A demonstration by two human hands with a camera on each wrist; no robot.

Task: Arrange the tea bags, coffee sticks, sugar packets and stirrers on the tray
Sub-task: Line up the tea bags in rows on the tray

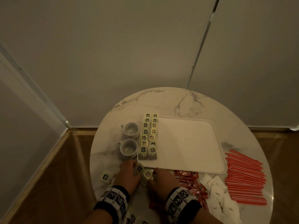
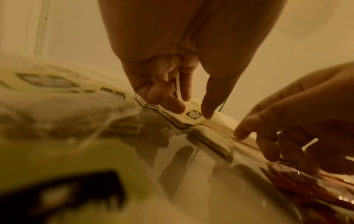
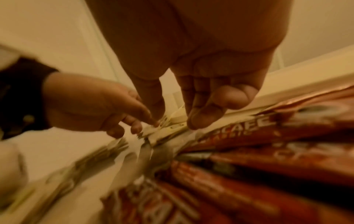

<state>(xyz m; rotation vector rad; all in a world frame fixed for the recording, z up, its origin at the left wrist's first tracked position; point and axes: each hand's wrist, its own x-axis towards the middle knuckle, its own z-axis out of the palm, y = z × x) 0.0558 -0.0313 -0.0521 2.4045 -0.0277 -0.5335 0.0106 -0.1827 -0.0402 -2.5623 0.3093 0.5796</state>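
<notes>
A white tray (image 1: 191, 143) lies on a round marble table (image 1: 161, 102). Two columns of green-tagged tea bags (image 1: 149, 135) fill its left side. At the tray's near left corner my left hand (image 1: 136, 169) pinches one tea bag (image 1: 140, 168) by its tag (image 2: 193, 115) between thumb and fingers. Right beside it my right hand (image 1: 152, 174) pinches another tea bag (image 1: 147, 174), thumb and forefinger on either side of it (image 3: 177, 119). Red coffee sticks (image 1: 189, 183), white sugar packets (image 1: 216, 189) and red stirrers (image 1: 246, 175) lie on the table off the tray.
Two white cups (image 1: 130, 138) stand just left of the tray. One loose tea bag (image 1: 106, 176) lies left of my left hand, and more sit under my left wrist at the table's near edge. Walls stand close behind the table.
</notes>
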